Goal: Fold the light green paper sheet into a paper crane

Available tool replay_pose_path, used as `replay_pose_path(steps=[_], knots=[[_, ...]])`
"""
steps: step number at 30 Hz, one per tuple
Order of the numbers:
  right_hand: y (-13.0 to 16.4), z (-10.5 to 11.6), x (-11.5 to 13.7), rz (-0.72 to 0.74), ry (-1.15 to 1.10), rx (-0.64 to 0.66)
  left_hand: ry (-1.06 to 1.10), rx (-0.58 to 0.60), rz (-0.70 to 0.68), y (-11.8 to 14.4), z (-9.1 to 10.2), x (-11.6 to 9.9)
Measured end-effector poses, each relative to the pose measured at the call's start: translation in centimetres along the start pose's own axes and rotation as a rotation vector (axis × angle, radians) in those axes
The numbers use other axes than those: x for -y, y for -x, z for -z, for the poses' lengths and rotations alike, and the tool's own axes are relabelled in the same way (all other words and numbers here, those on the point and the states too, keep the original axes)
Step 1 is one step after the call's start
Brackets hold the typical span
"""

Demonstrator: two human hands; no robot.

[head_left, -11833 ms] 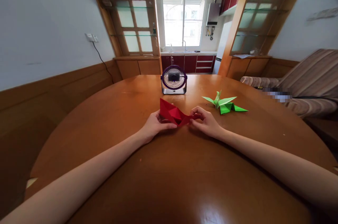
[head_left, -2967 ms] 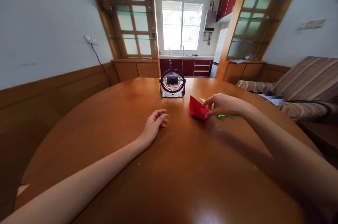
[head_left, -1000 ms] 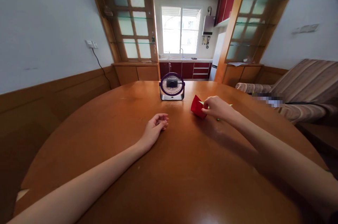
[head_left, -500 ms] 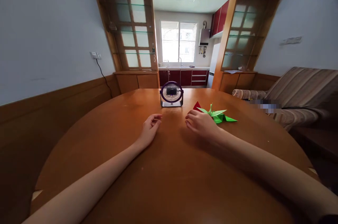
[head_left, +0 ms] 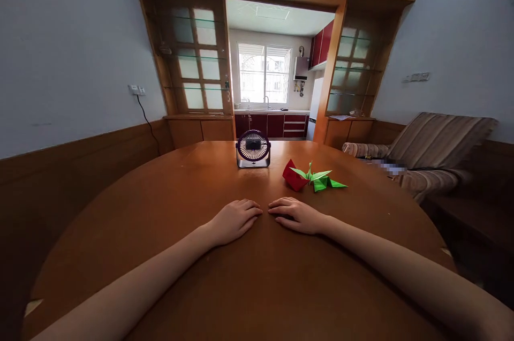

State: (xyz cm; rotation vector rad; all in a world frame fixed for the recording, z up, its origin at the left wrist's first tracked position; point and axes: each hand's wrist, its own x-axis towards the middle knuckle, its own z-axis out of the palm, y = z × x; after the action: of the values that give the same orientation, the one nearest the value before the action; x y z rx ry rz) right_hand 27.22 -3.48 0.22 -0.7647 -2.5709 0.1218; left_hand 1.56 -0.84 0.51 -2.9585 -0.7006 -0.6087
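My left hand (head_left: 237,221) lies palm down on the wooden table (head_left: 257,287), fingers stretched out and holding nothing. Facing it, my right hand (head_left: 296,215) rests the same way, a small gap between the fingertips of both. Just beyond my right hand sit a red folded-paper piece (head_left: 294,176), a light green paper crane (head_left: 311,174) and a brighter green folded-paper piece (head_left: 327,184), close together; whether they touch I cannot tell. A small dark purple desk fan (head_left: 253,148) stands upright on its stand beyond my left hand.
A striped armchair (head_left: 425,143) stands past the table's right side. At the left, a black cord (head_left: 148,121) hangs from a wall socket (head_left: 136,90). Wooden shelf cabinets flank the opening to a kitchen with red cupboards (head_left: 263,126).
Both hands have come nearer to me and closer together, settling flat with fingers extended. My right hand has moved off the paper pieces, uncovering the red one. The view has tilted up slightly.
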Motion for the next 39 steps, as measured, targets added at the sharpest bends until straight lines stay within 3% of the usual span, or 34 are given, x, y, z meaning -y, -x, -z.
replay_pose_path(steps=[5, 8, 10, 13, 17, 22, 28, 32, 34, 37, 39], knots=[[0.1, 0.2, -0.1, 0.023, 0.080, -0.023, 0.125, -0.035, 0.026, 0.1, -0.1, -0.1], [0.4, 1.1, -1.3, 0.005, 0.262, -0.212, 0.204, -0.082, 0.027, 0.2, -0.2, 0.0], [0.8, 1.7, -2.6, -0.101, 0.369, -0.404, 0.202, -0.080, 0.035, 0.3, -0.2, 0.0], [1.5, 2.3, -4.7, -0.287, 0.441, -0.498, 0.141, -0.037, 0.041, 0.3, -0.2, 0.0], [2.0, 1.9, -6.6, -0.390, 0.393, -0.516, 0.096, -0.012, 0.038, 0.3, -0.3, 0.2], [2.1, 1.1, -7.0, -0.412, 0.313, -0.546, 0.180, -0.055, 0.034, 0.2, -0.2, 0.0], [2.6, 0.9, -7.4, -0.471, 0.155, -0.471, 0.174, -0.041, 0.042, 0.4, -0.1, -0.1], [2.2, 1.2, -6.2, -0.334, 0.032, -0.500, 0.261, -0.093, 0.062, 0.4, -0.1, -0.1], [1.6, 1.2, -4.6, -0.250, -0.069, -0.505, 0.338, -0.155, 0.136, 0.3, -0.2, -0.2], [0.3, 1.0, -1.8, -0.217, -0.287, -0.507, 0.492, -0.333, 0.313, -0.1, -0.6, -0.3], [-0.6, 0.5, -0.5, -0.271, -0.521, -0.514, 0.604, -0.480, 0.397, -0.4, -0.8, -0.2]])
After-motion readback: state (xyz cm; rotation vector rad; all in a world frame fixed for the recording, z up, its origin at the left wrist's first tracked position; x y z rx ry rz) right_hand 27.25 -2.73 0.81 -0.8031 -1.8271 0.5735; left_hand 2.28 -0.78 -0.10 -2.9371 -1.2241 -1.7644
